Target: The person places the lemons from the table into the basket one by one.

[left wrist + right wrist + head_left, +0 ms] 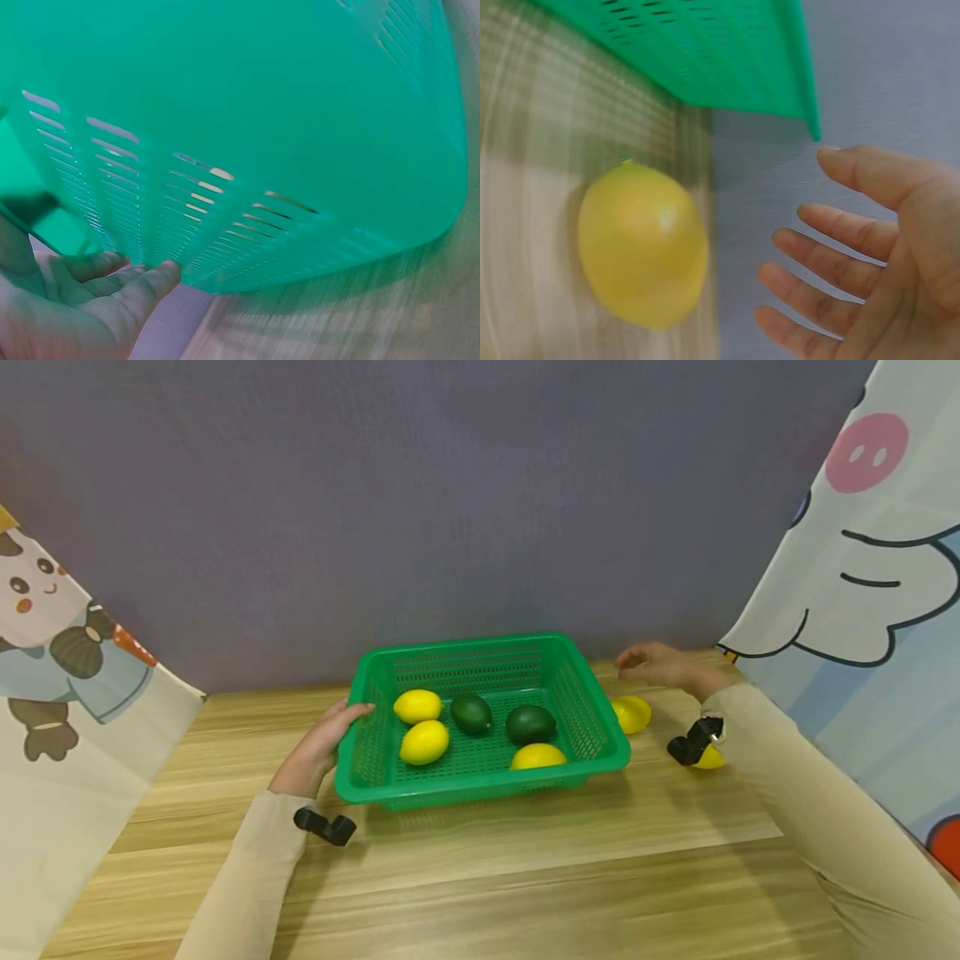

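Note:
My left hand (322, 747) holds the left end of a green plastic basket (480, 793), its thumb over the rim. In the left wrist view, fingers (154, 281) of that hand touch the slotted outer wall. Inside the basket lie a lemon (417, 706), a second lemon (424, 742), a third lemon (538, 756) and two dark green, avocado-like fruits (471, 714). To the basket's right, my right hand (660, 665) hovers with spread fingers and holds nothing. Nearest to it, a loose lemon (643, 244) rests on the table.
Another yellow fruit (709, 758) lies farther right, partly hidden by the right wrist camera (693, 742). The wooden table (480, 877) ends at a grey-purple wall panel (465, 510) behind the basket. Cartoon-printed sheets (862, 577) stand at both sides.

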The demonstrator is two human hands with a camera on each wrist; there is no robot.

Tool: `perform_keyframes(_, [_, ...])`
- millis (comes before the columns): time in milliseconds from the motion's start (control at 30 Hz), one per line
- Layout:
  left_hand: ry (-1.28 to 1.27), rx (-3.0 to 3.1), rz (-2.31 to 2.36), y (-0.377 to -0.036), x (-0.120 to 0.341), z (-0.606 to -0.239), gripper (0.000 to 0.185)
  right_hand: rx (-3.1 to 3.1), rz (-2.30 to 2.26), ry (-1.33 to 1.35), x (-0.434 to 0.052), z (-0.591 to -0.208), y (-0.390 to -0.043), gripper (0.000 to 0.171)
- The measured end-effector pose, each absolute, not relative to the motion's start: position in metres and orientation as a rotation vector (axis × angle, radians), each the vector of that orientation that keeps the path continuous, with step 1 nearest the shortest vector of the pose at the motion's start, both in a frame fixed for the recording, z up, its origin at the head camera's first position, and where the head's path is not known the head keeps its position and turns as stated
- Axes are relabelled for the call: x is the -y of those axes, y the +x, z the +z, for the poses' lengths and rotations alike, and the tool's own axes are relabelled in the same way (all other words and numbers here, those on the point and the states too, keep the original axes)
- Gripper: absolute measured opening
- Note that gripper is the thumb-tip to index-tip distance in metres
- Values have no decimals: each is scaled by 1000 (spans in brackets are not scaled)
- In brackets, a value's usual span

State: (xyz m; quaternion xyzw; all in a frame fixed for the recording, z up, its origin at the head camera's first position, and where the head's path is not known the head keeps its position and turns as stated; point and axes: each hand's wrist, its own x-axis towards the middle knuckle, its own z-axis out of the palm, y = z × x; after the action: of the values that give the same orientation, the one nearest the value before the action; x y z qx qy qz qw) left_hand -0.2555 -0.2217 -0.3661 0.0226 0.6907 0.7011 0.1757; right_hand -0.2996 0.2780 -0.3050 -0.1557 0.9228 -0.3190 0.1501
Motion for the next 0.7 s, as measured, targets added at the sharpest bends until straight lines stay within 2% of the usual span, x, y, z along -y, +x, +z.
perform_keyframes(700, [54, -1950, 2000, -256, 221, -367, 53, -2649, -857, -559, -281, -337, -299, 43])
